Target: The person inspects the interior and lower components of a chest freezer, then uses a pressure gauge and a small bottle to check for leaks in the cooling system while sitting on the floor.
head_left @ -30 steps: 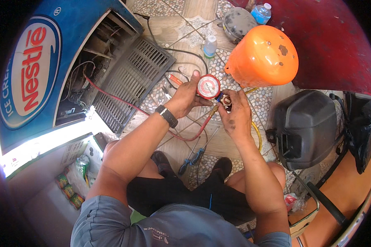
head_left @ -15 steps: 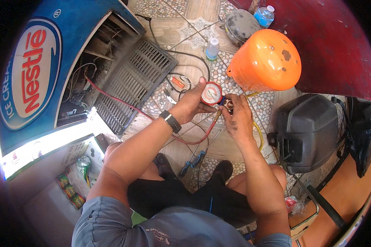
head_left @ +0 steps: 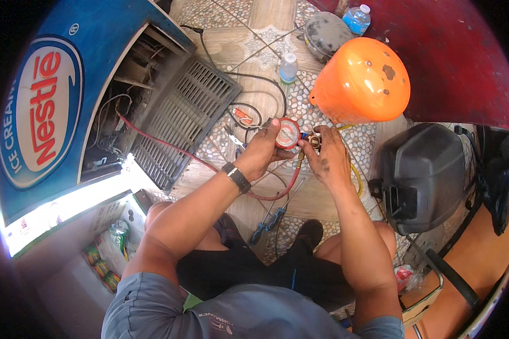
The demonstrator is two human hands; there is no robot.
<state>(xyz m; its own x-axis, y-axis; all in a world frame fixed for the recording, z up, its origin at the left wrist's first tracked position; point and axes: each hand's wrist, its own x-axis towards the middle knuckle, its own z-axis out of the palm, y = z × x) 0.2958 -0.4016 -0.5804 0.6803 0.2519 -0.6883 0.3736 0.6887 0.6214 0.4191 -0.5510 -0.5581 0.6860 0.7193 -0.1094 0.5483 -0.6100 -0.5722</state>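
Note:
A round red-rimmed pressure gauge (head_left: 288, 134) is gripped at its left side by my left hand (head_left: 259, 151), thumb on the rim and fingers beneath. My right hand (head_left: 329, 158) closes around the brass valve (head_left: 315, 141) joined to the gauge; its fingertips partly cover the fitting. From the valve a red hose (head_left: 181, 149) loops down and runs left into the open compartment of a blue freezer (head_left: 96, 34). A yellow hose (head_left: 355, 178) curves away behind my right hand. A black watch (head_left: 236, 177) sits on my left wrist.
An orange gas cylinder (head_left: 359, 82) stands beyond my right hand, beside a dusty grey tank (head_left: 327, 35). A slotted grille (head_left: 192, 113) leans at the freezer. Screwdrivers (head_left: 266, 225) lie between my feet. Small bottles (head_left: 288, 68), an orange-handled tool (head_left: 243, 117) and a black case (head_left: 423, 178) are around.
The gauge and both hands sit slightly lower in the picture, and the gauge face is turned a little. My right fingers have shifted on the valve. The hold stays the same.

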